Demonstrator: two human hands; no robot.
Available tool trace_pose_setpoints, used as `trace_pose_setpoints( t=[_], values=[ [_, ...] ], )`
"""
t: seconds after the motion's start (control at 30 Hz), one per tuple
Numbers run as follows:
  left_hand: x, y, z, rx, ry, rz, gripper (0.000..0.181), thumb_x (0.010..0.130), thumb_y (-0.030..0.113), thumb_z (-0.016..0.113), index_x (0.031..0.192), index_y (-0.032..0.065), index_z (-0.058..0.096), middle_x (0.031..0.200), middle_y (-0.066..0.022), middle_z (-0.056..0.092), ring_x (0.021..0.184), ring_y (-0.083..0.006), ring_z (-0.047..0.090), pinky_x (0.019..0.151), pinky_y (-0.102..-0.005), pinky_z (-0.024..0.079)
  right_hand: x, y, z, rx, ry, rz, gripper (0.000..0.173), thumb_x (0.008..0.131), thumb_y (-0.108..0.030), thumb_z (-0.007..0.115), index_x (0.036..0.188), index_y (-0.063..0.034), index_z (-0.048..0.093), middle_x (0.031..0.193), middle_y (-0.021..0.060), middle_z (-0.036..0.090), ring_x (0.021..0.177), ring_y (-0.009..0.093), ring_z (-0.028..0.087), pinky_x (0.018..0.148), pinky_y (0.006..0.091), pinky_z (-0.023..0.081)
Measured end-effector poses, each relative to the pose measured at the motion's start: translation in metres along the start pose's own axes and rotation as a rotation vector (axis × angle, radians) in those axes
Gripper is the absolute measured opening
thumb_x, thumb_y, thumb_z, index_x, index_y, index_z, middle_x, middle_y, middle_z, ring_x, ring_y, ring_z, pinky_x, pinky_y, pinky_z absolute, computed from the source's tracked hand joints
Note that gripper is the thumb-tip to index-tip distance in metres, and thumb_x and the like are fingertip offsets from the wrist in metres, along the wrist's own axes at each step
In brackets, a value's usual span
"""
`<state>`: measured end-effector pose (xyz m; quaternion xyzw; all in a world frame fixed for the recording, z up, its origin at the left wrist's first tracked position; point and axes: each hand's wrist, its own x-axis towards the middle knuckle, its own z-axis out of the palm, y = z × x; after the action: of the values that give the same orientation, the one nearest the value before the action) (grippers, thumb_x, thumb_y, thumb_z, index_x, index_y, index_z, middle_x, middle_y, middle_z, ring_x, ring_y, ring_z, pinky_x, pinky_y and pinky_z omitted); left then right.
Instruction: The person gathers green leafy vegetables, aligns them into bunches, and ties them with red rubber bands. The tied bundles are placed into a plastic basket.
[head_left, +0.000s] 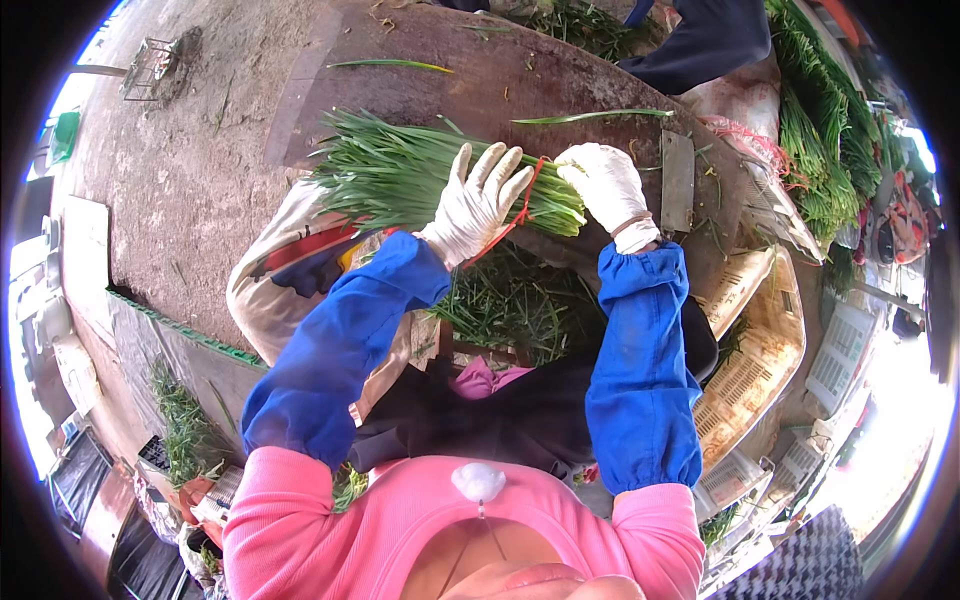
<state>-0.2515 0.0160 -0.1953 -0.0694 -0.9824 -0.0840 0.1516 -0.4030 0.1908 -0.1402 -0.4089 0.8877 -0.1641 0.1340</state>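
A bundle of long green leaves, apparently garlic chives (390, 169), lies over the near edge of a worn brown board, leaf tips to the left and pale cut stems to the right. A red tie (529, 193) circles it near the stem end, its tail running down by my left wrist. My left hand (476, 199), in a white glove, lies across the bundle with fingers spread; its thumb is hidden. At the stem ends, my gloved right hand (606, 187) has its fingers curled against the upper stems. What its fingertips pinch is partly hidden.
Loose leaves (592, 116) lie on the board (480, 82), and a flat metal plate (677, 180) is at its right. Leaf scraps (525, 304) fill the space below. A yellowed plastic crate (750, 375) stands right; more greens (821, 135) are piled beyond. Another person's dark-clothed limb (705, 45) shows at the top.
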Motion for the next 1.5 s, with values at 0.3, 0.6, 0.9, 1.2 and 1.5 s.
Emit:
trace_pose_setpoints(
  t=[0.3, 0.6, 0.9, 1.2, 1.5],
  values=[
    [0.02, -0.004, -0.025, -0.036, -0.17, -0.024, 0.116, 0.055, 0.046, 0.088, 0.152, 0.0104, 0.033, 0.149, -0.0142, 0.042, 0.133, -0.03, 0.045, 0.108, -0.0461, 0.037, -0.02, 0.013, 0.011, -0.16, 0.099, 0.0, 0.02, 0.093, -0.022, 0.055, 0.102, -0.019, 0.072, 0.1, 0.001, 0.07, 0.099, 0.02, 0.065, 0.101, 0.04, 0.039],
    [0.005, -0.013, 0.0, 0.184, -0.097, 0.051, 0.094, 0.068, 0.045, 0.075, 0.146, 0.0052, 0.04, 0.136, -0.0097, 0.05, 0.132, -0.0276, 0.044, 0.116, -0.0489, 0.028, 0.022, -0.01, -0.029, 0.041, 0.05, -0.244, 0.018, 0.082, -0.018, 0.068, 0.098, -0.0094, 0.072, 0.095, 0.0097, 0.07, 0.093, 0.029, 0.067, 0.083, 0.0394, 0.052],
    [0.047, -0.028, -0.014, -0.07, -0.402, -0.026, 0.109, 0.057, 0.044, 0.088, 0.146, 0.0066, 0.039, 0.136, -0.0116, 0.052, 0.127, -0.0284, 0.05, 0.11, -0.0487, 0.035, 0.001, -0.022, -0.026, 0.088, 0.736, -0.157, 0.016, 0.086, -0.011, 0.072, 0.101, -0.0063, 0.069, 0.09, 0.0122, 0.07, 0.087, 0.032, 0.067, 0.079, 0.0387, 0.054],
    [0.063, -0.034, -0.02, -0.119, -0.523, -0.002, 0.123, 0.05, 0.044, 0.093, 0.15, 0.0044, 0.033, 0.14, -0.0163, 0.051, 0.131, -0.0323, 0.048, 0.111, -0.049, 0.034, -0.035, -0.071, 0.062, -0.108, 0.454, -0.12, 0.029, 0.083, -0.014, 0.07, 0.111, -0.0163, 0.068, 0.077, 0.0049, 0.065, 0.063, 0.026, 0.063, 0.06, 0.0387, 0.052],
    [0.061, -0.023, -0.014, -0.067, -0.487, -0.056, 0.111, 0.061, 0.05, 0.081, 0.148, 0.0013, 0.034, 0.14, -0.0208, 0.048, 0.135, -0.0347, 0.044, 0.111, -0.0594, 0.032, -0.05, -0.088, 0.065, 1.43, 0.387, 0.273, 0.022, 0.103, -0.017, 0.054, 0.095, -0.0007, 0.066, 0.078, 0.002, 0.063, 0.064, 0.008, 0.057, 0.055, 0.0252, 0.046]
  ],
)
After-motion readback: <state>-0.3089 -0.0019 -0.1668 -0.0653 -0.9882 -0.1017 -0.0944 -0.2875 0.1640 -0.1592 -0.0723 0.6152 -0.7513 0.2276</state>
